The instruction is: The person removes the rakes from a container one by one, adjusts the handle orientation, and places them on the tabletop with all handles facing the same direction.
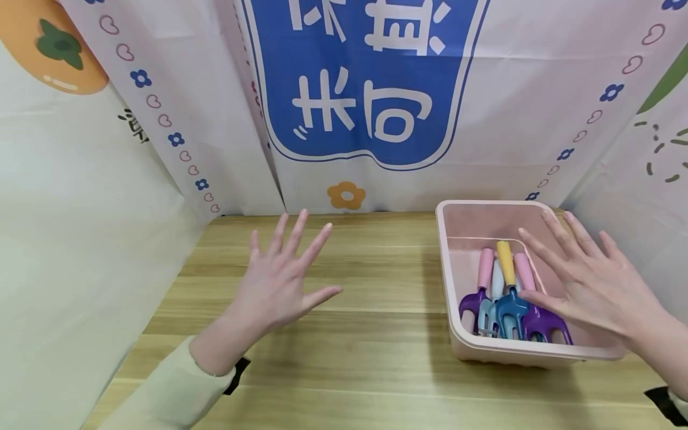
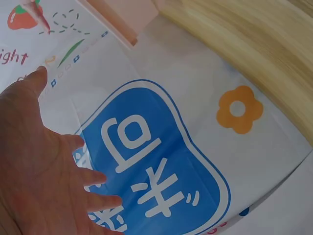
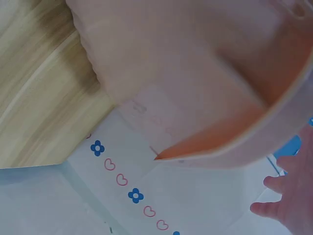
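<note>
My left hand (image 1: pixel 275 280) hovers over the wooden table with its fingers spread and holds nothing. In the left wrist view its palm (image 2: pixel 44 166) faces the printed cloth. On the right, my right hand (image 1: pixel 596 280) is spread above the right side of a pink plastic bin (image 1: pixel 448 298), overlapping its rim in the head view. Inside the bin lie several small garden hand forks: a blue one with a yellow handle (image 1: pixel 505 263), purple ones with pink handles (image 1: pixel 485 269), and light blue ones (image 1: pixel 497 280) partly hidden beneath. The right wrist view shows the bin's wall (image 3: pixel 146 58) close up.
A wood-grain table (image 1: pixel 365 358) carries the bin near its right back corner. White printed cloth with a blue sign (image 1: pixel 371 83) and an orange flower (image 1: pixel 346 195) hangs behind it. More cloth (image 1: pixel 80 239) closes off the left and right sides.
</note>
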